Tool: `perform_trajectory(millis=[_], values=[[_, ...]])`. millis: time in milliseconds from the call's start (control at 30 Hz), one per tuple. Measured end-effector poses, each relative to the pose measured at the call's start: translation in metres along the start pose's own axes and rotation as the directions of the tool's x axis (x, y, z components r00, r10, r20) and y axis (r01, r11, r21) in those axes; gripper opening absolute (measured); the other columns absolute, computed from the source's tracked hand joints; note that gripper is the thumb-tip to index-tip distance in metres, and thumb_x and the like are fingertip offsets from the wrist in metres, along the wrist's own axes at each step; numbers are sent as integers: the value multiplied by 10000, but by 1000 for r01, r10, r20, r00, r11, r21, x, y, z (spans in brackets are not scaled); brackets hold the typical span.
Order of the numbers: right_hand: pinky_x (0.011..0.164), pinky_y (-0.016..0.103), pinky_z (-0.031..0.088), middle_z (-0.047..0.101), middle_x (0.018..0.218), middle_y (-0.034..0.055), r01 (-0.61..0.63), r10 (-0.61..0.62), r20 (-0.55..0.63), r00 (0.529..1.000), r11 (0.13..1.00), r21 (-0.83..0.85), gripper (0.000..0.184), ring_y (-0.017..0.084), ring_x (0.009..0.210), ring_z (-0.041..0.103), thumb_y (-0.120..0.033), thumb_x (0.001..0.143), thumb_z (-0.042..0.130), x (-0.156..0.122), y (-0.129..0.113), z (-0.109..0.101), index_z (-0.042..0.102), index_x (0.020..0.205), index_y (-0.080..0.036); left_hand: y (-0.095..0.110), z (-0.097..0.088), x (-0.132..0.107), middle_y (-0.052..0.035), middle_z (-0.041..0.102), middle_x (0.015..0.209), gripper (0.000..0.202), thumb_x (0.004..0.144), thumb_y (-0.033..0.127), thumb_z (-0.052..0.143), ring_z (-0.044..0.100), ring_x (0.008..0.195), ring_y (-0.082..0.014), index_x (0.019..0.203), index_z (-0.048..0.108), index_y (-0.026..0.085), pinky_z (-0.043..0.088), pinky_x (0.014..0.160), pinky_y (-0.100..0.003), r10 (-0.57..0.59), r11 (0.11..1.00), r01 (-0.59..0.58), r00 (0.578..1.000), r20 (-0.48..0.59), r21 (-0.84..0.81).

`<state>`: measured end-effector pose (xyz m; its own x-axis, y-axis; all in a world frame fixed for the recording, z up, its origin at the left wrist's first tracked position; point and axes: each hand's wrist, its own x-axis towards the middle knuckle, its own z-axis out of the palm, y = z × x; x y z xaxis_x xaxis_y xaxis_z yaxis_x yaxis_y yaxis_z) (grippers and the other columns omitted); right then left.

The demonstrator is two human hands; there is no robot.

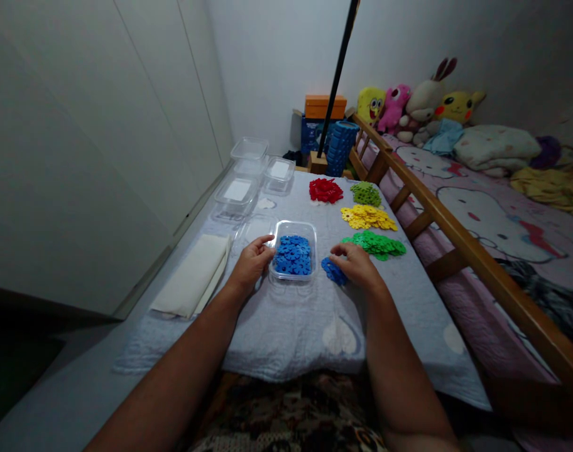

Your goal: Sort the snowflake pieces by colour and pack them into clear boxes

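Observation:
A clear plastic container (294,227) stands on the cloth in front of me, with many blue snowflake discs (292,256) inside. My left hand (254,262) grips its left rim between thumb and fingers. To the right of the container, my right hand (355,263) is bent over a small pile of blue snowflake discs (332,271), fingers curled onto them. The hand hides part of that pile. Just beyond it lies a heap of green discs (377,243), with yellow discs (367,217), light green discs (365,194) and red discs (325,190) farther back.
Several clear containers, one of them here (237,189), stand at the back left. A folded cream cloth (192,276) lies left of my left arm. A wooden bed rail (437,204) runs along the right side. A black pole (336,75) rises behind the table.

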<state>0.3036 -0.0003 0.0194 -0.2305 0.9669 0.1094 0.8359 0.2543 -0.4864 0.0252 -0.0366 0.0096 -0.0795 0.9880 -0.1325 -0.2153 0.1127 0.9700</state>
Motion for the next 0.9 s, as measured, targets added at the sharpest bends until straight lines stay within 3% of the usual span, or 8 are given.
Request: perform_trajectory(millis=[100,233,567,900], values=[[883,401,410,721,1029,105,-71,75,41,996,993,-96,162,286,1013,614,-309,810,718,-3,-3,1,756,941,-222,1,0,-1,87,502,608,630,667,372,783,407,448,-64,1227,621,135,277,436,-196,-1,1000,1,1000,-2,-3],[845,374,374,716,997,90,-67,83,82,993,982,-174,178,273,974,605,-321,784,746,-5,-10,1,748,933,-224,0,0,0,81,523,623,627,665,373,791,426,454,-68,1223,623,144,287,436,-198,-8,1000,8,1000,1,-9],[793,332,367,729,864,34,-89,90,28,996,995,-38,224,205,845,633,-255,819,693,0,-14,5,697,1039,-212,-4,-2,1,79,523,641,591,700,363,768,428,457,-65,1233,623,152,298,433,-196,9,1000,-9,1000,8,-3],[752,319,462,702,832,44,-78,84,-64,994,993,85,163,194,770,635,-225,805,640,3,-11,4,708,951,-201,-6,-2,2,77,527,641,585,693,358,774,437,463,-70,1222,625,159,313,442,-195,20,1000,-19,1000,13,-13]])
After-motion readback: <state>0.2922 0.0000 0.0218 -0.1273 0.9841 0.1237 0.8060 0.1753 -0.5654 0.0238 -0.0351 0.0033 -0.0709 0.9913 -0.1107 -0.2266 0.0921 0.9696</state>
